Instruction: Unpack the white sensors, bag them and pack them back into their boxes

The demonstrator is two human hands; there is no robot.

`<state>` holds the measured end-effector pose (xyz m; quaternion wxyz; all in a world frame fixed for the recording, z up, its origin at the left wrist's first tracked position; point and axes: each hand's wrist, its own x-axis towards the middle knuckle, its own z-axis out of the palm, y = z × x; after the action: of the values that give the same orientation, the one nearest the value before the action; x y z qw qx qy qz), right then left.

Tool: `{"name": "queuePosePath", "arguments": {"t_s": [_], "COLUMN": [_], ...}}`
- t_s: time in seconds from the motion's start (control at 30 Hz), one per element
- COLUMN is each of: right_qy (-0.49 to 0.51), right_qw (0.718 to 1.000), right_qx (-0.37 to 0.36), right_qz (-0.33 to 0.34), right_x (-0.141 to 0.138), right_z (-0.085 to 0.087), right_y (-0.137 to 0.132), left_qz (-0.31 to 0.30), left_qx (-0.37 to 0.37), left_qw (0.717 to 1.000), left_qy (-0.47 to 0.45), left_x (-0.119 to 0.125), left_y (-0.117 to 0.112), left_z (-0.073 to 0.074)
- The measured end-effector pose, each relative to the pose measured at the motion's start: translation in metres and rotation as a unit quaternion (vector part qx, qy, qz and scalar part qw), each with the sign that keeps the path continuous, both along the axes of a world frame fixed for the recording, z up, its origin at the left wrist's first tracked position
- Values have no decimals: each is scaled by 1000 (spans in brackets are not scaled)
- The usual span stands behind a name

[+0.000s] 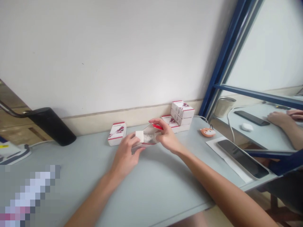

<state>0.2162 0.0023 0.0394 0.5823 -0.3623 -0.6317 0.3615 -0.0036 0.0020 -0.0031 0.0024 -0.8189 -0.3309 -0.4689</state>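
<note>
Pinching a white insert [139, 136] with the fingertips of the left hand [125, 154] at the near end of an open box [149, 138], over the middle of the grey table [151, 189] near the wall. Gripping the other end with the right hand [168, 137], thumb and fingers curled round the red flap. Flanked by a closed box [117, 133] on the left and a stack of boxes [181, 115] on the right, with a dark phone [242, 158] well apart

I see a plain white wall [106, 47] behind my pale grey bench [153, 189], a beige strip [94, 119] along its foot, and a blue metal frame [227, 47] at the right.
</note>
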Motion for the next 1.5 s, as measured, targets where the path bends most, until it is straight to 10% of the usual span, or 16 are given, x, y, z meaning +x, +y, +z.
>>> {"name": "queuePosePath", "arguments": {"t_s": [0.23,0.47,0.9,1.17,1.5], "right_qy": [-156,-291,-213,-174,-140], "right_qw": [946,908,971,979,973], "right_qx": [144,183,47,44,120], "right_qz": [-245,-239,-101,-94,-139], "right_x": [-8,-6,9,9,22], "right_z": [-8,-7,-24,-32,-4], "right_y": [-1,-2,22,27,19], "left_qz": [68,95,72,45,68], "left_qx": [17,-12,217,196,-13], "left_qw": [997,995,959,966,996], "left_qy": [-30,-11,167,164,56], "left_x": [-1,0,-2,-6,5], "left_y": [4,0,-9,-4,-6], "left_z": [5,12,16,14,8]}}
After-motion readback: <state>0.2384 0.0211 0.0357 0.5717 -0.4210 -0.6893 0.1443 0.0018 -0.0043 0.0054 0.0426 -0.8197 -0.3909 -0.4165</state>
